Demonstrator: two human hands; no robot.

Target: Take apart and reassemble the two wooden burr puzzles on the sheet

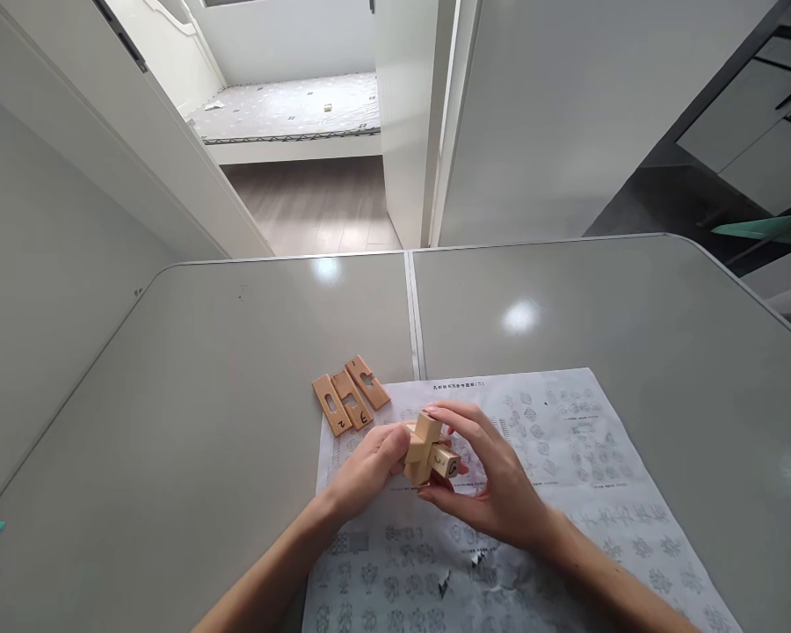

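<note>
Between my two hands is a light wooden burr puzzle, its interlocked blocks crossing one another, with dark marks on the block end that faces right. My left hand grips its left side, thumb on top. From the right, my right hand holds it with the thumb below and the fingers at the upper edge. Just beyond my left hand lie three flat wooden pieces side by side, each with a cut-out and a handwritten mark. Under the hands spreads a printed instruction sheet with rows of small puzzle diagrams.
The grey table has a seam running away from me. Small tears show in the sheet's lower part. Past the table's far edge are an open doorway, a bed and a white door. Dark cabinets stand at the far right.
</note>
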